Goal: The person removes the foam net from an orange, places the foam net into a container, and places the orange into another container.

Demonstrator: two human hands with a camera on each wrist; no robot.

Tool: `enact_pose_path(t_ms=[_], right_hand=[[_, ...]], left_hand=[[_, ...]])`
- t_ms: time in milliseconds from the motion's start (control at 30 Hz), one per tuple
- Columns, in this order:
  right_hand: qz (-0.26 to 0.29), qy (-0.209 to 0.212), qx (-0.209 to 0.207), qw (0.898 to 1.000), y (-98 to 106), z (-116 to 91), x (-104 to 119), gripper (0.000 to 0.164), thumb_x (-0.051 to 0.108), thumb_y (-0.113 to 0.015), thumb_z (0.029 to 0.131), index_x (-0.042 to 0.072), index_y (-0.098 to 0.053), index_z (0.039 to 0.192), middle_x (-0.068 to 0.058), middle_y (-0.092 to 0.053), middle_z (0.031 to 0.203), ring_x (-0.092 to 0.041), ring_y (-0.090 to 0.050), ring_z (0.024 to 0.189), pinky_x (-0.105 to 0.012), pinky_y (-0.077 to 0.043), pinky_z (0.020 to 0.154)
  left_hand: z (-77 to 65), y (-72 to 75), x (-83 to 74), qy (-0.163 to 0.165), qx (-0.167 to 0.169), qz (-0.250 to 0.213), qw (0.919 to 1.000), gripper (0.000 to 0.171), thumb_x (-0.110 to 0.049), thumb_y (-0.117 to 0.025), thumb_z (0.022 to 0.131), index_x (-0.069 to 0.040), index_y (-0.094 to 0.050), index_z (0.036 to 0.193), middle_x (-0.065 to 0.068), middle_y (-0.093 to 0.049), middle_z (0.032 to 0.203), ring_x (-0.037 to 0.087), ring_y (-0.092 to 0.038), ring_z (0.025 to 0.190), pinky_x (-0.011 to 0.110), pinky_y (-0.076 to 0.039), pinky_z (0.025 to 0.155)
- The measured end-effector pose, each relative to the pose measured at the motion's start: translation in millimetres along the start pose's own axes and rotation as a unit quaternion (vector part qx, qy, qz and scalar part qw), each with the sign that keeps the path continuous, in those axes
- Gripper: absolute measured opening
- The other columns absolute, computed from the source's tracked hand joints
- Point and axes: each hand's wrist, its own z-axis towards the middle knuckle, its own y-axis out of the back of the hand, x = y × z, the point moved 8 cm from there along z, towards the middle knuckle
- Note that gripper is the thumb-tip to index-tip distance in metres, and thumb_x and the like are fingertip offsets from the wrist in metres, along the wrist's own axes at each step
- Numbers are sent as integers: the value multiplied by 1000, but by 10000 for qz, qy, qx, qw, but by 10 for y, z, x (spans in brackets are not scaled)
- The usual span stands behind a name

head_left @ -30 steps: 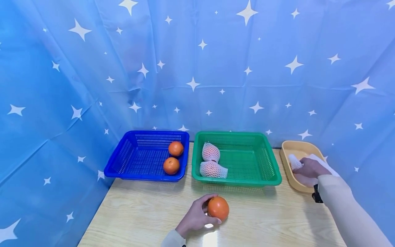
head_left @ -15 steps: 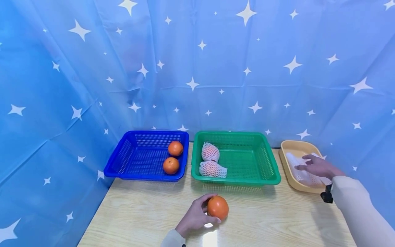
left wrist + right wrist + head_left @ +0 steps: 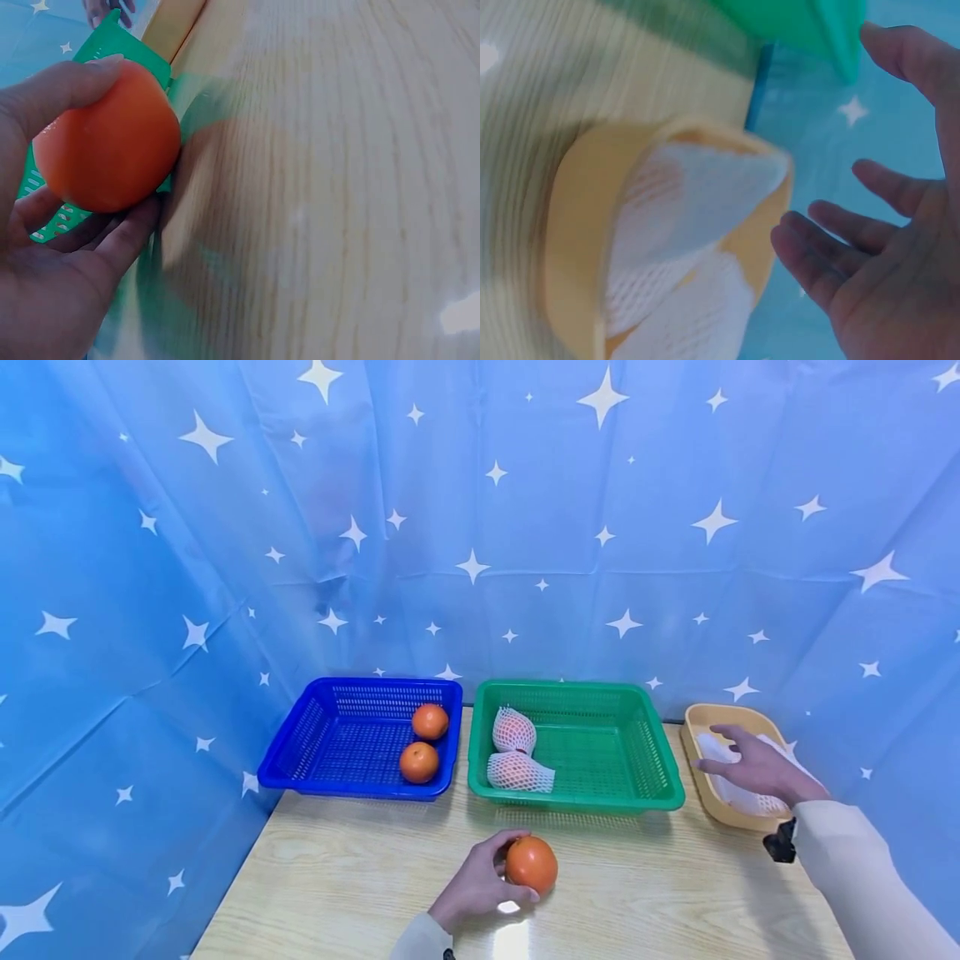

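An orange [image 3: 532, 865] is on the table in front of the green basket, and my left hand [image 3: 480, 878] grips its left side between thumb and fingers. The left wrist view shows the thumb over the top of the orange [image 3: 112, 142] and fingers curled beneath it. Above the yellow tray [image 3: 693, 768] at the right, my right hand [image 3: 757, 766] is held with fingers spread and nothing in them. White foam net sleeves [image 3: 679, 210] lie inside that tray, just beside the right hand [image 3: 892, 247] in the right wrist view.
A blue basket [image 3: 300, 783] at the back left holds two oranges [image 3: 418, 762]. In the green basket [image 3: 652, 793] lie two fruits in white foam nets [image 3: 517, 772]. The wooden table [image 3: 337, 877] ends at a blue starry curtain [image 3: 525, 510].
My right hand was down in the tray with a foam net sleeve; it has let go and risen, fingers spread, over the tray. The left hand keeps its grip on the orange.
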Motion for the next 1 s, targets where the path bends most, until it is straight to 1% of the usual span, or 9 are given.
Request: enact_pose_path(t_ms=[200,267,367,433,533,633,833,900,1000], right_hand=[[138,177,-200,9995,-2,-47,400,101,61,-62,96,-1,-16,162,-38,-22,160,-61,-34,138,-74,-43,98],[221,208,-231,9993,-27,-65,545,103,64,-62,94,2,-17,162,-37,-22,161,-60,-32,140,-74,-42,100],[387,288,-236,9986,-79,-85,794,105,68,-62,92,6,-17,163,-33,-24,163,-58,-31,142,-75,-39,102],[510,383,-270,9976,-128,-82,957,103,68,-62,91,9,-19,163,-31,-26,163,-56,-32,143,-74,-39,103],[624,494,-287,9964,-228,-61,1170,101,67,-62,92,11,-19,164,-29,-29,162,-56,-36,142,-72,-41,103],[797,571,-263,9948,-341,-27,1360,99,66,-62,93,12,-20,163,-28,-30,163,-55,-38,141,-70,-43,104],[1298,701,-173,9889,-549,30,1799,94,65,-63,92,15,-25,162,-19,-32,165,-49,-39,144,-66,-42,109],[1446,749,-99,9866,-624,46,1952,92,64,-64,93,16,-26,162,-16,-33,165,-48,-40,144,-64,-42,110],[1643,850,16,9827,-744,72,2171,87,59,-65,95,17,-27,161,-14,-34,165,-45,-41,145,-63,-43,111]], left_hand=[[-17,52,-132,-136,30,282,9995,80,-23,-92,75,-22,-54,146,-8,-63,135,8,-64,116,27,-52,99],[-49,105,-207,-204,-17,299,9993,80,-23,-92,75,-21,-54,145,-6,-64,134,10,-64,116,28,-53,99],[-112,222,-333,-305,-122,288,9990,79,-22,-92,74,-23,-55,144,-4,-64,133,13,-64,117,29,-53,99],[-154,322,-396,-331,-199,227,9990,80,-22,-93,74,-27,-55,144,-2,-63,135,16,-63,119,32,-54,100],[-212,493,-471,-393,-335,263,9983,81,-24,-92,75,-27,-54,145,1,-61,138,20,-61,123,34,-54,102],[-270,674,-551,-505,-481,373,9969,82,-24,-92,75,-22,-52,147,4,-59,140,23,-59,125,35,-54,102],[-374,1054,-799,-839,-794,603,9915,82,-22,-92,76,-16,-52,147,8,-61,139,28,-61,125,37,-55,103],[-389,1186,-890,-926,-909,666,9893,81,-21,-92,76,-16,-53,147,9,-61,140,29,-61,125,39,-56,102],[-396,1381,-1005,-1016,-1116,851,9849,80,-22,-92,76,-20,-54,147,8,-61,142,29,-61,126,40,-57,101]])
